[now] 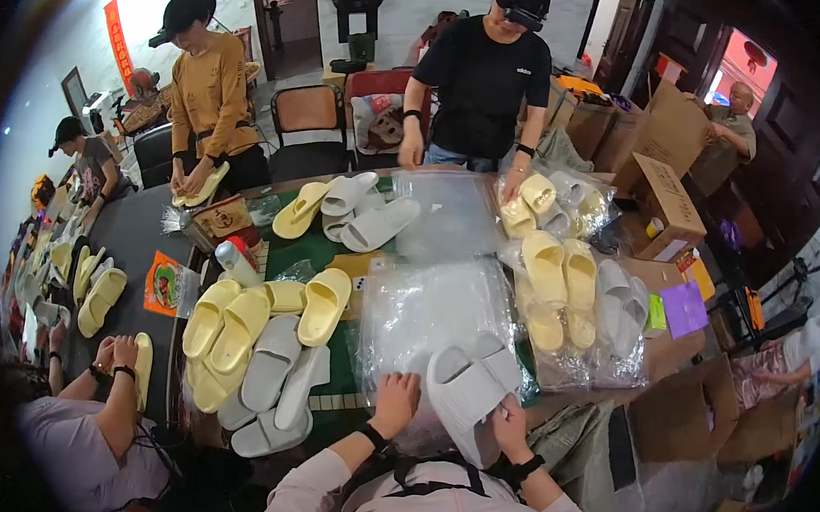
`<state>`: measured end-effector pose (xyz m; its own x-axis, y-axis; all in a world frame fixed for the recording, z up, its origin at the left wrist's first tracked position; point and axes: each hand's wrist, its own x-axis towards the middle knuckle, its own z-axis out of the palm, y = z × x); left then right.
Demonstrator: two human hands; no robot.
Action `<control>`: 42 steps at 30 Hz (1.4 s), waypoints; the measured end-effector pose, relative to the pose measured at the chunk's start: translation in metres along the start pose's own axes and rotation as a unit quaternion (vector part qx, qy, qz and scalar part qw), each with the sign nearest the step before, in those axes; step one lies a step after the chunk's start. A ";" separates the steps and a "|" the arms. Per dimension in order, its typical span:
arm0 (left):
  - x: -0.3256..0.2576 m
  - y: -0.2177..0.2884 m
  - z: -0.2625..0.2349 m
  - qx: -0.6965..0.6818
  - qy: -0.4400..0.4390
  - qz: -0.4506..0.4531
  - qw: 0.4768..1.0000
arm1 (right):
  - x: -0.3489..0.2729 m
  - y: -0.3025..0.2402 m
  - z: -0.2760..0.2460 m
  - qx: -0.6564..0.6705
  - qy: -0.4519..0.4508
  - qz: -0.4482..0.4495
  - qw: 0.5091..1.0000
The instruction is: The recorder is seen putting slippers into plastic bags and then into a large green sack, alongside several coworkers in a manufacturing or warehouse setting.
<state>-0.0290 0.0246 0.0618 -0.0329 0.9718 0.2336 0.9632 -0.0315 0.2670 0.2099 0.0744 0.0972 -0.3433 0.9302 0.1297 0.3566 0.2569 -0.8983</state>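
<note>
My right hand (512,429) grips a pair of grey slippers (458,390) by the side nearest me, one slipper partly over the other. The slippers are tilted above the near end of a stack of clear plastic bags (435,300). At the left of the slippers, my left hand (396,401) is closed with curled fingers on the near edge of a bag; its fingertips are partly hidden. Left of the stack lies a pile of loose slippers, yellow ones (241,325) at the back and grey ones (272,365) in front.
Bagged yellow and grey slippers (563,279) lie to the right. Across the table, a person in black (486,92) touches another bagged lot. Grey slippers (379,224) and a white bottle (236,262) stand left of centre. Open cardboard boxes (687,404) crowd the right side.
</note>
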 end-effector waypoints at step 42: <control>0.048 -0.024 -0.016 -0.323 0.046 -0.082 0.942 | 0.011 -0.023 -0.015 0.037 -0.254 -0.062 0.965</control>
<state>-0.0579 0.0679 0.0816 -0.2193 0.9524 0.2119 0.5804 -0.0472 0.8130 0.2107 0.0823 0.1253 -0.7673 0.6404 0.0320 0.2297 0.3211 -0.9188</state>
